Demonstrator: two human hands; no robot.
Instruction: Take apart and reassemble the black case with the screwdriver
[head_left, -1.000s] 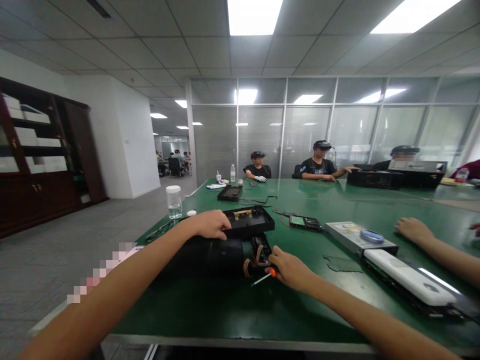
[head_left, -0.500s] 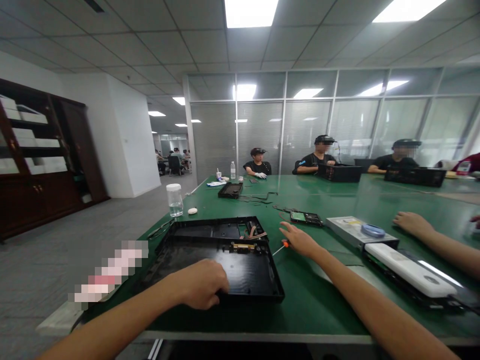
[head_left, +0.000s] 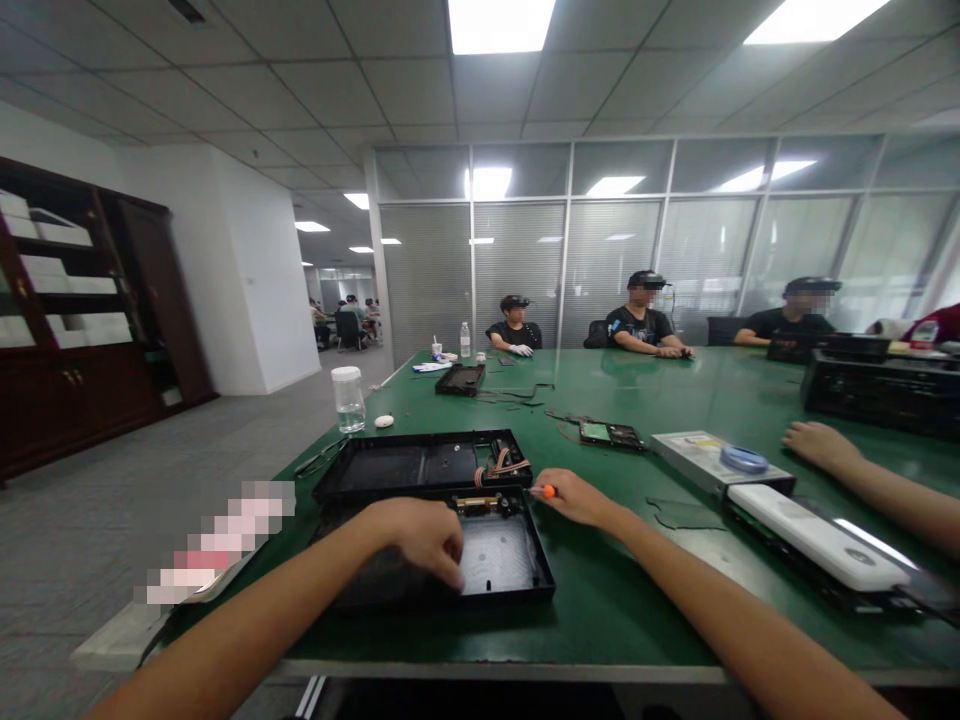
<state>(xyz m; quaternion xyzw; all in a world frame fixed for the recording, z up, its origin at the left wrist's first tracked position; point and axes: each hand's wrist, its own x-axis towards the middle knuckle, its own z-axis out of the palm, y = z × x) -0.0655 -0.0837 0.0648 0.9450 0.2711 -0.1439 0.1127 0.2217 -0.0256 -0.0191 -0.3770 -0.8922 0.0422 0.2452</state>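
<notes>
Two black plastic case halves lie flat on the green table (head_left: 600, 610) in front of me. The near half (head_left: 502, 560) is an open tray with a small connector board at its far edge. The far half (head_left: 405, 465) holds a bundle of coloured wires (head_left: 504, 462) at its right end. My left hand (head_left: 424, 535) rests palm-down inside the near half, fingers curled on its floor. My right hand (head_left: 577, 497) grips a small orange-handled screwdriver (head_left: 541, 491), its tip pointing left at the connector board.
A silver drive with a blue disc (head_left: 716, 460) and a white device (head_left: 817, 540) lie to the right, beside another person's hand (head_left: 821, 445). A green circuit board (head_left: 609, 433), a clear jar (head_left: 349, 400) and a black case (head_left: 877, 385) stand farther off. Three people sit at the far end.
The case went from standing on edge to lying open in two flat halves. My left hand slid into the near half; my right hand took up the screwdriver and pointed it at the board.
</notes>
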